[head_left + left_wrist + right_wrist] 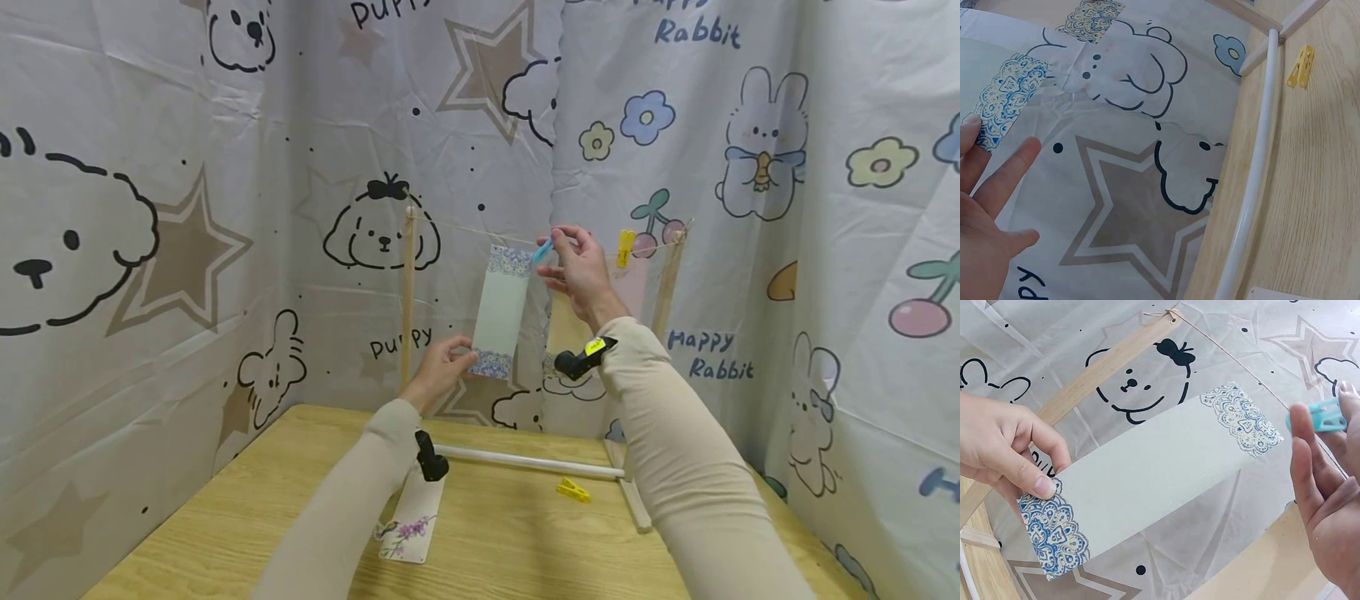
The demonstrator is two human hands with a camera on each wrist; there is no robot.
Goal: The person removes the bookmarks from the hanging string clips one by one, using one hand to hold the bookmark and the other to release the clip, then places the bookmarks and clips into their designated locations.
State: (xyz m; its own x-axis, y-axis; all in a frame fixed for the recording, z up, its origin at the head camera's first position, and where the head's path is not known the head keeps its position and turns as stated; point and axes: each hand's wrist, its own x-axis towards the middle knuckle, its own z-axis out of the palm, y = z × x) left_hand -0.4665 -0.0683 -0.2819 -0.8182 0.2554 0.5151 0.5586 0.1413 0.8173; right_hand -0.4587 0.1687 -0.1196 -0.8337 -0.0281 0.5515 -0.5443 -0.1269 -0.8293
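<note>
My left hand (pixel 438 368) pinches the lower left corner of a pale green bookmark card (pixel 501 304) with blue lace-patterned ends. The card is held tilted, its top edge close to a thin string (pixel 1229 355). In my right hand (pixel 583 271), the thumb and fingers pinch a light blue clothespin (pixel 1325 419) right by the string, just beside the card's upper right corner. Behind that hand hangs a yellowish card (pixel 558 321), partly hidden by the wrist. A pink card (pixel 632 283) hangs farther right, under a yellow clothespin (pixel 624 248).
The string runs between two wooden posts, a left post (pixel 408 292) and a right post (pixel 667 283). A white rod (pixel 525 462) joins their bases. On the table (pixel 495 542) lie a yellow clothespin (pixel 573 490) and a flower-printed card (pixel 412 517), partly behind the left forearm.
</note>
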